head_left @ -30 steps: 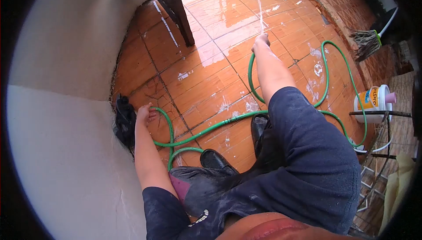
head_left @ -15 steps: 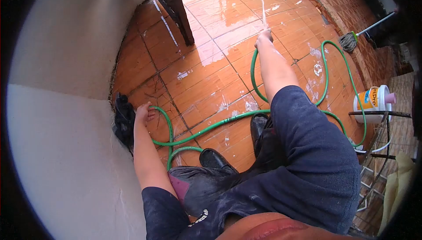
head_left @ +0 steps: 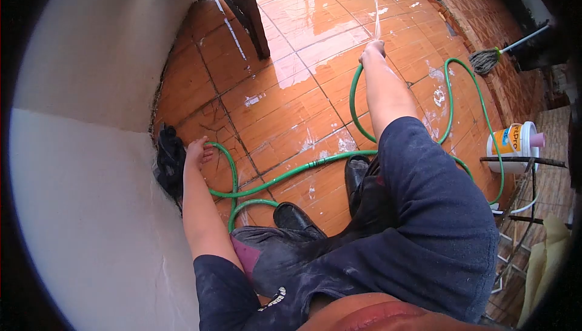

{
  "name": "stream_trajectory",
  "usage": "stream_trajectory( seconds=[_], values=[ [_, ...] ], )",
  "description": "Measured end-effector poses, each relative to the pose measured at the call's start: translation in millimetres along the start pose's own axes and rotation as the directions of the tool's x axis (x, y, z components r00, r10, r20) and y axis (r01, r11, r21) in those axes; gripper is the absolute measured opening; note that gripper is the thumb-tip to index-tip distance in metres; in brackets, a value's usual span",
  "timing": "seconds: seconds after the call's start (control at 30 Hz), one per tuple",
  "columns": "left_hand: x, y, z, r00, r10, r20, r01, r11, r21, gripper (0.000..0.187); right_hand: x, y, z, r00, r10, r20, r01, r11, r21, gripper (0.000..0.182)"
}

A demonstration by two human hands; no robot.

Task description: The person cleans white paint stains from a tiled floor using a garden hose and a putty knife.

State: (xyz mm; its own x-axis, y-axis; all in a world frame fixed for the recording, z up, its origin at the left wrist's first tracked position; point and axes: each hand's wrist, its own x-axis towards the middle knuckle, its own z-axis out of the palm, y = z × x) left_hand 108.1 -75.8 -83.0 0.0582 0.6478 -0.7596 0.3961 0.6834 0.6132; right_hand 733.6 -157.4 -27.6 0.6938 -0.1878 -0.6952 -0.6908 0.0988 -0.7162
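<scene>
A green hose (head_left: 285, 175) runs in loops over the wet tiled floor. Its front end is in my right hand (head_left: 373, 50), fingers closed around it, and a thin stream of water shoots forward onto the tiles. My left hand (head_left: 198, 151) is low at the left, beside the wall, with loosely curled fingers at another bend of the hose. Part of that bend is hidden behind my hand and forearm. Close to the left hand, a crumpled black cloth (head_left: 170, 155) lies against the wall's foot.
A dark door-like panel (head_left: 245, 16) stands ahead at the left. On the right are a mop (head_left: 484, 60), a white bucket (head_left: 514, 143) with an orange label, and a dark metal frame (head_left: 524, 161). The pale wall (head_left: 85, 210) borders my left side. My black shoes (head_left: 297, 219) stand beside the hose.
My right hand and the water stream have shifted slightly to the right. The view has turned a little; my left hand stays at the hose bend.
</scene>
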Motion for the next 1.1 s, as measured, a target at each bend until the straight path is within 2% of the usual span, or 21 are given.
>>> stream_trajectory(
  seconds=[0.07, 0.4, 0.47, 0.7, 0.8, 0.93, 1.1],
  values=[
    [0, 1, 1, 1.000, -0.008, 0.000, 0.008, 1.000, 0.005, 0.029, 3, 0, 0, 0.998, 0.005, -0.061, -0.005, 1.000, 0.009, 0.036],
    [0, 0, -1, 1.000, -0.007, 0.021, 0.007, 1.000, 0.021, 0.032, -14, -6, -6, 0.999, -0.034, -0.022, 0.032, 0.998, -0.062, 0.040],
    [0, 0, 0, 1.000, -0.006, 0.013, 0.006, 1.000, 0.026, 0.031, -20, -12, -7, 0.996, -0.092, 0.012, 0.092, 0.992, -0.086, 0.060],
    [5, -1, -1, 0.999, -0.007, 0.033, 0.008, 1.000, -0.018, 0.029, -51, -25, -23, 0.986, -0.165, 0.013, 0.165, 0.979, -0.119, 0.059],
    [4, 0, 0, 1.000, -0.011, 0.004, 0.011, 1.000, -0.010, 0.029, -46, -26, -23, 0.986, -0.155, 0.062, 0.163, 0.977, -0.135, 0.057],
    [6, -1, -1, 1.000, -0.011, 0.003, 0.011, 1.000, 0.002, 0.030, -24, -20, -8, 0.985, -0.169, 0.020, 0.170, 0.980, -0.101, 0.058],
    [3, -1, -2, 1.000, 0.004, 0.014, -0.005, 1.000, 0.025, 0.032, -46, -23, -12, 0.983, -0.183, -0.004, 0.182, 0.980, -0.084, 0.059]
  ],
)
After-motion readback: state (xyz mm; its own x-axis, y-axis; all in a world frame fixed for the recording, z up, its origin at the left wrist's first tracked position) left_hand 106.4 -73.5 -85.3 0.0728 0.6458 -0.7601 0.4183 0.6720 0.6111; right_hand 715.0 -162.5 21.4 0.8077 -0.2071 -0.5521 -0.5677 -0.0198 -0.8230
